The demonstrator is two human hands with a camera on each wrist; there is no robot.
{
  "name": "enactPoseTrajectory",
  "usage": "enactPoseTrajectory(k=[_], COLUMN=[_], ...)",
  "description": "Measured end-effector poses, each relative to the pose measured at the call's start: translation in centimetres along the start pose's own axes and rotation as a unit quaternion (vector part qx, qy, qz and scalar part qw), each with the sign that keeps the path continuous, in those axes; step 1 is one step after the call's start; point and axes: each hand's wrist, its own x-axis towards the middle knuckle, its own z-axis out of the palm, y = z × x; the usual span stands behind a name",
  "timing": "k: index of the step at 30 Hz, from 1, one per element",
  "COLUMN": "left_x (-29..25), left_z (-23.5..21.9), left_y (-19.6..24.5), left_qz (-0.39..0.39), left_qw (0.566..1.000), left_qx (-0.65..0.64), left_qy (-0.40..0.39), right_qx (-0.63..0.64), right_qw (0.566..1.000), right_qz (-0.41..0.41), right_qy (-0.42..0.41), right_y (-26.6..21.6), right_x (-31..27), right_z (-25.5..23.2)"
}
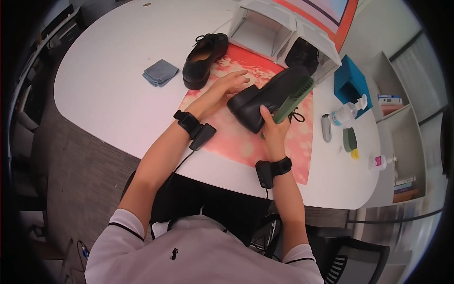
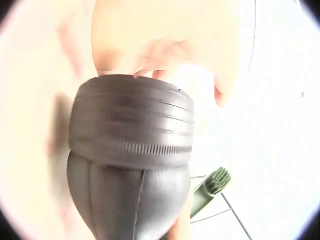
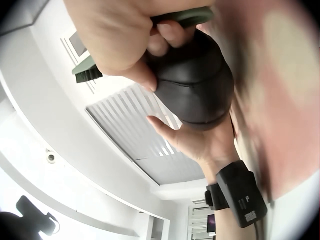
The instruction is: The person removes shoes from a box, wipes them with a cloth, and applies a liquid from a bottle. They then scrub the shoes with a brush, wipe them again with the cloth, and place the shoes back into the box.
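Note:
My right hand grips a black lace-up shoe by its heel end, thumb against the back of the shoe. The same hand holds a green-handled brush, its dark green bristles showing beyond the shoe in the left wrist view. The shoe is tilted, with its heel and sole side toward my left hand. Fingers relaxed and thumb apart, the left hand is beside the sole and holds nothing. A matching black shoe stands upright at the left edge of the pink patterned mat.
A folded grey cloth lies left of the standing shoe. White boxes stand at the back, one with a black item inside. To the right are a teal box, a pump bottle, a grey oblong object and a small green block.

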Motion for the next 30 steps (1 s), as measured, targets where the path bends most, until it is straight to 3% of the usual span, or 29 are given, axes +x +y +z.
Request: enactPoseTrajectory(k=[4,5,8,14,17,20,21,24,25,28,30], left_x=[-0.4,-0.9,-1.0,-0.8,-0.8,-0.4,-0.1,0.0,0.7,0.4,0.1], left_z=[0.5,1.8,2.9,1.7,0.3,-1.6,-2.3,-2.1,-3.1,-2.4,-1.7], left_y=[-0.3,-0.4,-1.5,0.1,2.3,1.4,1.0,1.0,-0.2,-1.6,-0.9], left_qz=[0.028,0.029,0.126,0.157,0.200,0.201,0.196,0.104,0.109,0.176,0.105], left_qw=[0.960,0.966,0.886,0.878,0.824,0.857,0.876,0.954,0.948,0.851,0.875], left_qx=[0.276,0.254,0.446,0.452,0.529,0.475,0.439,0.276,0.289,0.476,0.452], left_qy=[-0.044,-0.036,-0.022,-0.020,-0.036,0.002,-0.011,0.052,0.082,0.134,0.141], right_qx=[0.066,0.066,0.054,0.053,-0.048,-0.072,-0.105,-0.158,-0.146,-0.182,-0.221], right_qw=[0.996,0.995,0.996,0.996,0.985,0.985,0.987,0.987,0.989,0.979,0.968], right_qz=[0.020,0.022,0.028,0.070,0.146,0.121,0.084,-0.013,-0.034,-0.078,-0.091], right_qy=[0.053,0.066,0.072,0.020,-0.074,-0.096,-0.084,-0.036,-0.013,0.052,0.081], right_y=[0.1,0.3,0.7,1.5,0.8,0.4,0.6,0.7,0.3,-0.7,-0.8], right_x=[0.9,1.0,1.0,0.9,1.0,0.5,0.6,1.5,1.7,2.4,2.9], right_z=[-0.5,-0.5,-0.1,-0.7,-0.8,0.2,0.1,-0.7,-1.0,-2.4,-3.3])
